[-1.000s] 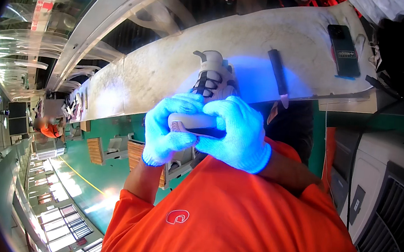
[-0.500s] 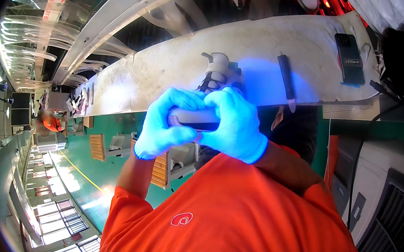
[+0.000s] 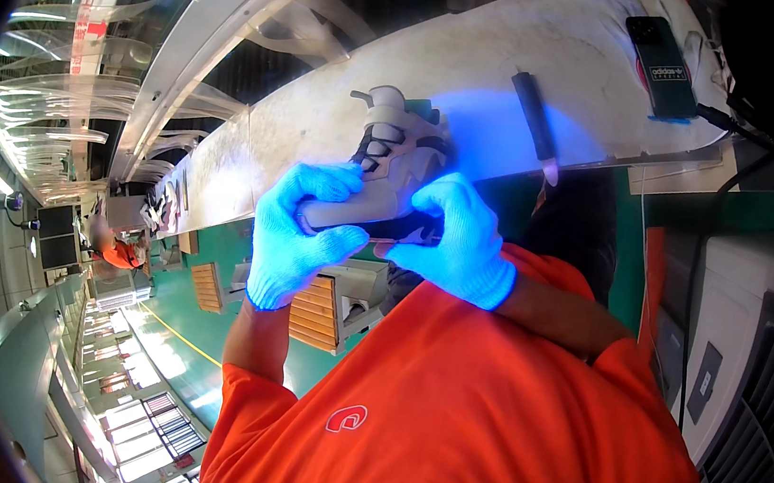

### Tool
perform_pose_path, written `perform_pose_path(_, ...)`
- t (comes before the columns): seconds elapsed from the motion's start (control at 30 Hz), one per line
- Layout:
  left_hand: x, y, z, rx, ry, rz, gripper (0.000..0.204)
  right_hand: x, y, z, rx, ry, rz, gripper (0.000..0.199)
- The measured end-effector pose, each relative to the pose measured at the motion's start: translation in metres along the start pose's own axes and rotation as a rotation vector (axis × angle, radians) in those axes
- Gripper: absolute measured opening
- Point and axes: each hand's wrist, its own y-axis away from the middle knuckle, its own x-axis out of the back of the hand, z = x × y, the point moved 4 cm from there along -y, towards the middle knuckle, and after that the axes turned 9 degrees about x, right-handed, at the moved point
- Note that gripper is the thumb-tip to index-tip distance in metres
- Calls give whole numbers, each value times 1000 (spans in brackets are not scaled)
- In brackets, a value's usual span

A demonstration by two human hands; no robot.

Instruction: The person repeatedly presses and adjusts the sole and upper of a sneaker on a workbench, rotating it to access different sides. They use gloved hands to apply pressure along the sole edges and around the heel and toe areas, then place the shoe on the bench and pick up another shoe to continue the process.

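Between my two gloved hands is a grey-and-black lace-up shoe (image 3: 392, 168), its side turned up and its ankle end pointing away over the bench. My left hand (image 3: 301, 224) is closed around the toe end, thumb below and fingers over the top. At the sole and heel side, my right hand (image 3: 460, 240) grips with fingers above and thumb beneath. The sole is partly hidden by the hands. Beyond my right hand, a dark-handled tool with a pale tip (image 3: 536, 125) lies on the bench, in bluish light.
The pale, stained bench (image 3: 317, 105) runs from far left to the right. A dark phone (image 3: 662, 71) lies at its right end, near a black cable (image 3: 747, 178). Slatted wooden pieces (image 3: 315, 314) stand below the bench. A co-worker in orange (image 3: 122, 254) is far left.
The shoe has turned in my hands from end-on to side-up, showing its laces and side. My hands have moved slightly apart. The view has shifted a little.
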Motion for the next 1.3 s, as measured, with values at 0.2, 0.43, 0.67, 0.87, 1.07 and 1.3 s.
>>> perform_pose_path(0.2,1,-5,4,-12,-37,-9,45,2,-11,-8,125,27,9,54)
perform_pose_path(0.43,6,-11,3,-6,-8,-18,42,-1,-21,2,172,66,-4,56)
perform_pose_path(0.67,21,-25,7,11,-103,-20,46,-20,-38,17,98,-50,2,70)
perform_pose_path(0.87,21,-43,24,41,-436,49,52,-27,-59,26,54,-4,-89,78)
perform_pose_path(1.07,13,-55,38,93,-462,45,53,-18,-64,24,82,12,-18,72)
perform_pose_path(1.3,1,-57,53,129,-504,49,56,-4,-23,42,-27,-27,13,62)
